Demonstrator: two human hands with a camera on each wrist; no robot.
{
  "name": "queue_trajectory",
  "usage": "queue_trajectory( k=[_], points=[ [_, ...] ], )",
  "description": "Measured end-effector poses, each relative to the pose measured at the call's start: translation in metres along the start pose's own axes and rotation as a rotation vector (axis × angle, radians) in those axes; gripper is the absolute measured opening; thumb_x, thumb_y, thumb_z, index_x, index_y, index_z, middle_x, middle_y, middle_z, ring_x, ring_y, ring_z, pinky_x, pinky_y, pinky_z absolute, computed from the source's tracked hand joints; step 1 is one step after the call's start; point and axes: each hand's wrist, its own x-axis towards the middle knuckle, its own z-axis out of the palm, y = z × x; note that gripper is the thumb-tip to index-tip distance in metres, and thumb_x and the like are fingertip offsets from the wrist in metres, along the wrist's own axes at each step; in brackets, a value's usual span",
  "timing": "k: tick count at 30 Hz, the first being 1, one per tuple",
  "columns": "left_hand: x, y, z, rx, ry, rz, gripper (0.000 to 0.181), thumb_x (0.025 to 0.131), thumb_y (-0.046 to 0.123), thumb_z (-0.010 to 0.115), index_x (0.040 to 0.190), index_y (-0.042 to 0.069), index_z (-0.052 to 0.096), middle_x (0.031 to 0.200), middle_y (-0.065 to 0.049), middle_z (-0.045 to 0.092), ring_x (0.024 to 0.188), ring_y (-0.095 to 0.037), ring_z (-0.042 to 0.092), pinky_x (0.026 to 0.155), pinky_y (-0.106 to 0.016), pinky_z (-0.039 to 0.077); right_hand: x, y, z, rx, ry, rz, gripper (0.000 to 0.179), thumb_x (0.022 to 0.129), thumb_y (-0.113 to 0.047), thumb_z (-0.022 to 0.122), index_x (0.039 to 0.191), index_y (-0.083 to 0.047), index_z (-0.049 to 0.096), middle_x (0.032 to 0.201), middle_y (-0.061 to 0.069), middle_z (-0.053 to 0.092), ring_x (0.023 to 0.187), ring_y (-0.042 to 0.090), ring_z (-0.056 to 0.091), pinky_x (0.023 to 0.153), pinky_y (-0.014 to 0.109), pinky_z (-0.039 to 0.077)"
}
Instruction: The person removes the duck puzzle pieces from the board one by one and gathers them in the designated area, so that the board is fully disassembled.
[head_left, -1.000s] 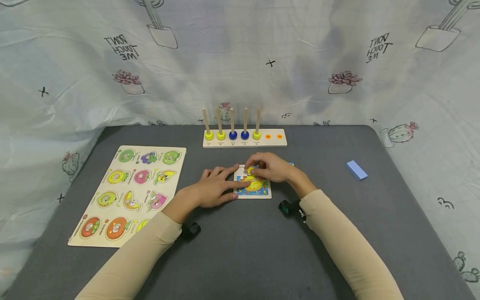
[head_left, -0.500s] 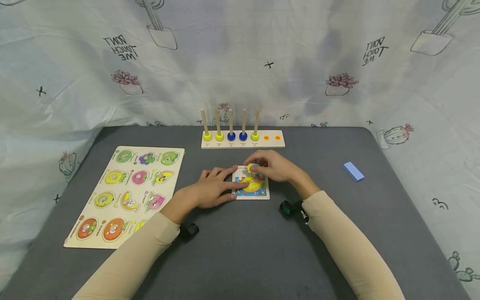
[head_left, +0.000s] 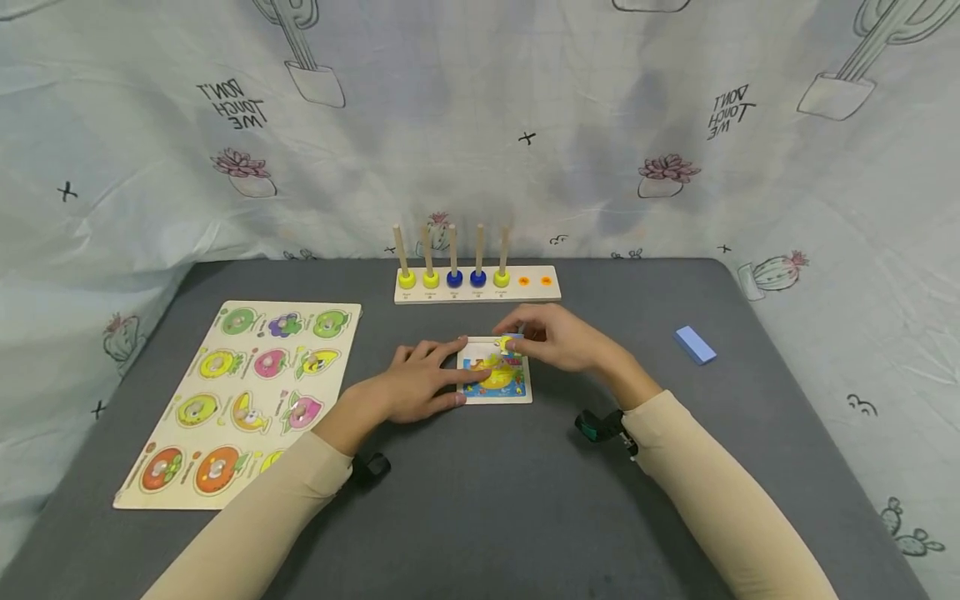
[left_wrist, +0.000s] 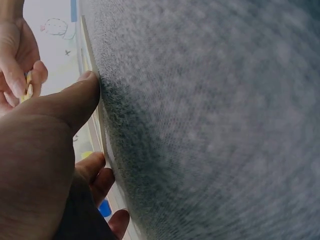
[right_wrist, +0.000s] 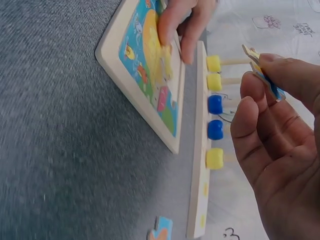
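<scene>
A small jigsaw puzzle in a pale wooden frame (head_left: 495, 399) lies flat on the table, with a yellow and blue picture partly filled in. My left hand (head_left: 416, 383) rests along its left side, fingers spread, the index finger reaching onto the picture and the thumb (left_wrist: 82, 100) at the frame's edge. Above the frame's upper right, my right hand (head_left: 555, 337) pinches a thin yellow and blue puzzle piece (right_wrist: 265, 77) between thumb and fingers. In the right wrist view this piece is tilted and clear of the board. Pale bare backing shows in the upper part of the frame.
Behind the puzzle stands a peg board (head_left: 536, 292) with upright pegs and yellow and blue rings. A large fruit puzzle board (head_left: 180, 496) lies at left. A blue block (head_left: 695, 345) sits at right. A loose blue and orange piece (right_wrist: 162, 229) lies beyond the frame.
My right hand has lifted the piece off the puzzle and shifted it slightly right. My left hand stays on the frame. The head view has moved a little.
</scene>
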Motion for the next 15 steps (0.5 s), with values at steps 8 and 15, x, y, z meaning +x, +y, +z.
queue_trajectory(
  k=[8,15],
  points=[
    [-0.001,0.000,0.001,-0.012,0.000,0.000,0.052,0.108,0.050,0.046,0.157,0.052,0.031,0.174,-0.004,0.008,0.149,-0.035,0.026,0.105,-0.061,0.029,-0.020,0.004,-0.009,-0.009,0.042,0.009,0.027,0.103,-0.011,0.064,0.129,-0.009,0.069,0.120,0.006,0.069,0.084,0.017,0.064,0.075,0.035,0.052],
    [0.000,-0.003,0.004,-0.010,0.017,0.011,0.053,0.107,0.051,0.046,0.157,0.054,0.030,0.174,-0.003,0.008,0.150,-0.034,0.026,0.105,-0.060,0.029,-0.039,0.018,-0.018,-0.014,0.090,0.068,0.026,0.101,-0.012,0.067,0.127,-0.006,0.069,0.106,0.003,0.069,0.075,0.019,0.061,0.068,0.031,0.048]
  ],
)
